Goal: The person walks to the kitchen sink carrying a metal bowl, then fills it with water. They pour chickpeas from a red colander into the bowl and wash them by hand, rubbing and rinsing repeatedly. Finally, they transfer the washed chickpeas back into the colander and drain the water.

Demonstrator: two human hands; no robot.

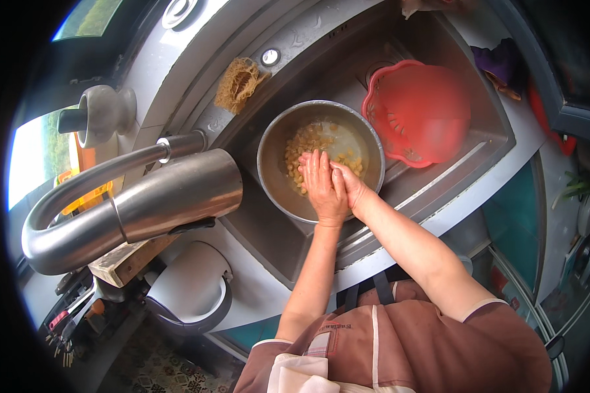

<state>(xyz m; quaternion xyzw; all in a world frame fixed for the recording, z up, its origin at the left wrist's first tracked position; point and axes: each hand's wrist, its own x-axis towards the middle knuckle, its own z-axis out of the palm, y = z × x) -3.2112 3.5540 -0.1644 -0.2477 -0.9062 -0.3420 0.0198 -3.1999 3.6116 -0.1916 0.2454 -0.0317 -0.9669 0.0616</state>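
A round metal pot [271, 184] stands in the sink [270, 245], holding water and many small yellowish beans or kernels [295, 147]. Over the pot my two hands are pressed together. My left hand [321, 184], with the palm turned down, lies across my right hand [350, 186], whose fingers are partly covered. Whether anything is between the palms is hidden. Right of the pot, a red plastic colander [383, 113] with a scalloped rim sits in the sink, part of it blurred.
A large metal faucet [177, 189] arches in from the left. On the sink's back ledge lies a loofah scrubber [238, 84]. A stone mortar [101, 115] stands at the upper left, a white lidded appliance [191, 285] at the lower left. A purple cloth [501, 64] lies right of the sink.
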